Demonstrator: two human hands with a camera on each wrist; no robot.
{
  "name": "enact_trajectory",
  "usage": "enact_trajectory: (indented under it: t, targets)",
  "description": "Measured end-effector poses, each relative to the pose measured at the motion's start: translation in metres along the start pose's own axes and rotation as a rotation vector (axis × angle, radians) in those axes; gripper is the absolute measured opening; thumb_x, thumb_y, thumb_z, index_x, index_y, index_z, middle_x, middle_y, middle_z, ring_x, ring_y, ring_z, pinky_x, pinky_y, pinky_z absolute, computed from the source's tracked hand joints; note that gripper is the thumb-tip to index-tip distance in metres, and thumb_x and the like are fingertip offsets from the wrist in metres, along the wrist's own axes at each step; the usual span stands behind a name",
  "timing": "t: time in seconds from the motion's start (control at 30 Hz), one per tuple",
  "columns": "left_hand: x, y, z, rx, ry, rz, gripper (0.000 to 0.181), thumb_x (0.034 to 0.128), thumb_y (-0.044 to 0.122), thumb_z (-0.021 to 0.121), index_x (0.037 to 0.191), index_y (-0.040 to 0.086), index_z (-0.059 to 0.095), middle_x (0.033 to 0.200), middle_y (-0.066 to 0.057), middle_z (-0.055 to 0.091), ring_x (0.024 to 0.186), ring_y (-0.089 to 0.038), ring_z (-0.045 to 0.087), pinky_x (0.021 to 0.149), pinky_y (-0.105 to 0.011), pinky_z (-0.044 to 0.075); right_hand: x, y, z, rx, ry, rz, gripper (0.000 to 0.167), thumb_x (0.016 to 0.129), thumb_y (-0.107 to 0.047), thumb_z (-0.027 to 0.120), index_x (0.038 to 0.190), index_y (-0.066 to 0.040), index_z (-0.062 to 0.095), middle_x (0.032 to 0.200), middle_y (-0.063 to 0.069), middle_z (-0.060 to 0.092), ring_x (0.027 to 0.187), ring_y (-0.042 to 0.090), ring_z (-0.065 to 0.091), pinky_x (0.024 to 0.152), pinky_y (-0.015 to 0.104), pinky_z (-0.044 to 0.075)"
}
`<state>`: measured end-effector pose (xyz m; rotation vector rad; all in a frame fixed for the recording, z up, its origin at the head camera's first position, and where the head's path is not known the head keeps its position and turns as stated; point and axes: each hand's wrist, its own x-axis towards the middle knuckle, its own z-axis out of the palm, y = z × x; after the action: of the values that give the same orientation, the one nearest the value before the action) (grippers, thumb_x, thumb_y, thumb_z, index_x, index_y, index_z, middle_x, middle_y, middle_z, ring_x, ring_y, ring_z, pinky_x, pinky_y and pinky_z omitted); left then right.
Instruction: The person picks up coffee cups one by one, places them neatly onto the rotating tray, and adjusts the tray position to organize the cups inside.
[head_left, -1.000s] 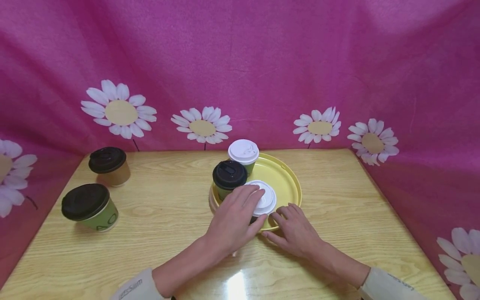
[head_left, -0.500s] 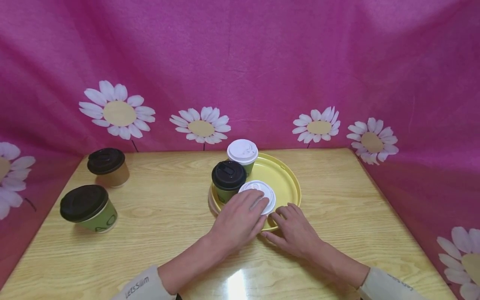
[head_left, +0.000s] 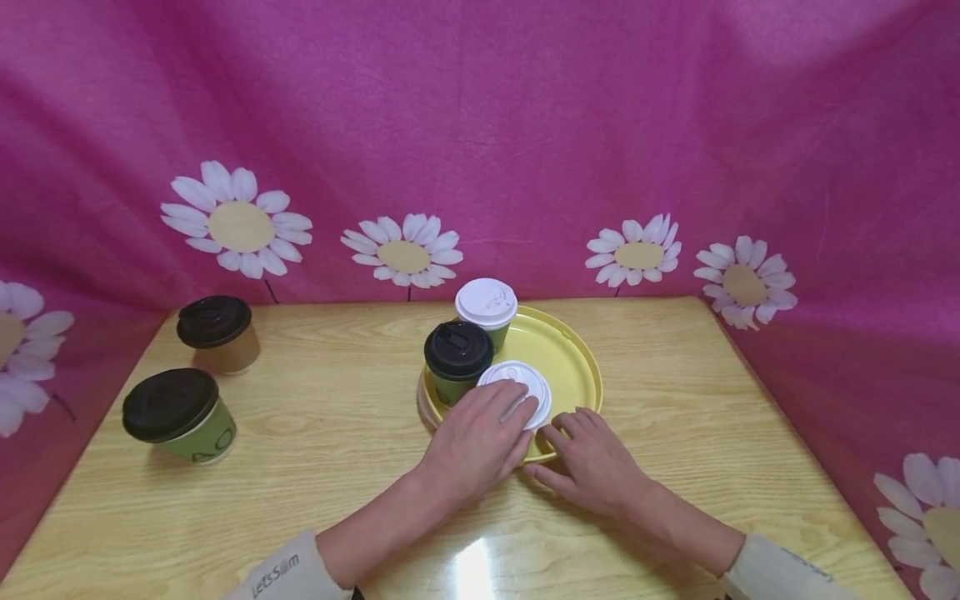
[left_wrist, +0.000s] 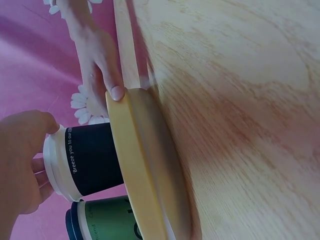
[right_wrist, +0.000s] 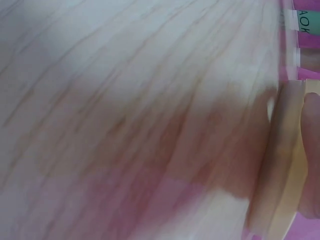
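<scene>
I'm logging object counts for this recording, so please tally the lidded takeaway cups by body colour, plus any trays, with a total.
Green lidded takeaway cups: 3
Black lidded takeaway cup: 1
Brown lidded takeaway cup: 1
Round yellow tray: 1
Total: 6

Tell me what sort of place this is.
Perhaps a makeshift tabletop staging area: flowered pink cloth hangs behind and beside a wood-grained table, where a yellow tray holds lidded cups.

Cup (left_wrist: 95,160), black with white print, is wearing a white lid, standing upright on near part of tray (head_left: 562,362). Tray, round, yellow, raised-rimmed, is lying face up.
</scene>
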<state>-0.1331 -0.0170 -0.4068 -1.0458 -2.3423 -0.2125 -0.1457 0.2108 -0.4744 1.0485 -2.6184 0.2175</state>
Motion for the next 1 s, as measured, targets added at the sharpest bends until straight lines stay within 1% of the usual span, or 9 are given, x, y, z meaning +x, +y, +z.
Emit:
enact_trajectory:
  t: [0.13, 0.2, 0.33, 0.43, 0.53, 0.63, 0.77, 1.0]
  targets:
    - [0.000, 0.000, 0.001, -0.007, -0.014, -0.006, 0.033, 0.0958, 0.028, 0.061, 0.123, 0.009, 0.064, 0.123, -0.007, 0.060, 0.118, -0.021, 0.054, 0.106, -0.033, 0.041, 0.002, 0.003, -0.006, -0.012, -0.062, 0.006, 0.046, 0.092, -0.059, 0.060, 0.098, -0.013, 0.067, 0.095, 0.003, 0.061, 0.097, 0.026, 0.058, 0.104, 0.050, 0.039]
    - [-0.001, 0.000, 0.002, -0.007, -0.005, -0.007, 0.032, 0.0954, 0.028, 0.061, 0.122, 0.010, 0.064, 0.122, -0.007, 0.060, 0.117, -0.021, 0.054, 0.106, -0.033, 0.042, 0.004, 0.006, -0.010, -0.009, -0.095, -0.005, 0.047, 0.093, -0.060, 0.059, 0.101, -0.014, 0.068, 0.099, 0.003, 0.064, 0.102, 0.025, 0.059, 0.108, 0.053, 0.036]
    - [0.000, 0.000, 0.004, 0.002, 0.026, -0.005, 0.032, 0.0937, 0.028, 0.064, 0.121, 0.011, 0.065, 0.121, -0.007, 0.061, 0.116, -0.021, 0.055, 0.104, -0.033, 0.043, 0.007, 0.020, -0.015, 0.032, -0.127, -0.075, 0.047, 0.095, -0.057, 0.057, 0.108, -0.014, 0.068, 0.107, 0.001, 0.065, 0.108, 0.022, 0.057, 0.111, 0.054, 0.032]
    - [0.000, 0.000, 0.004, 0.006, 0.031, -0.006, 0.033, 0.0932, 0.028, 0.064, 0.121, 0.011, 0.065, 0.121, -0.007, 0.061, 0.116, -0.022, 0.056, 0.104, -0.033, 0.044, 0.008, 0.033, -0.016, 0.052, -0.116, -0.144, 0.046, 0.095, -0.055, 0.058, 0.111, -0.013, 0.068, 0.109, 0.001, 0.064, 0.108, 0.023, 0.055, 0.110, 0.051, 0.034]
    - [0.000, 0.000, 0.003, 0.004, 0.022, -0.009, 0.033, 0.0936, 0.028, 0.064, 0.122, 0.011, 0.064, 0.122, -0.007, 0.060, 0.117, -0.022, 0.055, 0.104, -0.034, 0.044, 0.009, 0.045, -0.018, 0.045, -0.105, -0.175, 0.046, 0.093, -0.054, 0.061, 0.112, -0.012, 0.067, 0.108, 0.002, 0.062, 0.107, 0.023, 0.054, 0.107, 0.046, 0.038]
    - [0.000, 0.000, 0.003, 0.000, 0.019, -0.008, 0.033, 0.0937, 0.028, 0.064, 0.122, 0.011, 0.064, 0.122, -0.007, 0.060, 0.117, -0.022, 0.055, 0.104, -0.034, 0.043, 0.010, 0.056, -0.020, 0.035, -0.106, -0.179, 0.048, 0.093, -0.054, 0.062, 0.115, -0.012, 0.067, 0.110, 0.003, 0.062, 0.108, 0.023, 0.054, 0.104, 0.043, 0.040]
    - [0.001, -0.001, 0.004, -0.003, 0.022, -0.005, 0.033, 0.0930, 0.028, 0.065, 0.121, 0.011, 0.065, 0.122, -0.007, 0.061, 0.117, -0.022, 0.056, 0.104, -0.033, 0.044, 0.012, 0.068, -0.021, 0.046, -0.094, -0.187, 0.050, 0.094, -0.054, 0.060, 0.117, -0.011, 0.066, 0.112, 0.004, 0.062, 0.111, 0.025, 0.054, 0.102, 0.044, 0.042]
    - [-0.001, -0.002, 0.004, -0.023, 0.049, -0.003, 0.032, 0.0917, 0.026, 0.066, 0.120, 0.011, 0.065, 0.121, -0.007, 0.061, 0.115, -0.022, 0.056, 0.103, -0.034, 0.044, 0.013, 0.082, -0.013, 0.041, -0.074, -0.207, 0.050, 0.096, -0.054, 0.054, 0.116, -0.009, 0.066, 0.114, 0.007, 0.063, 0.111, 0.027, 0.054, 0.101, 0.045, 0.043]
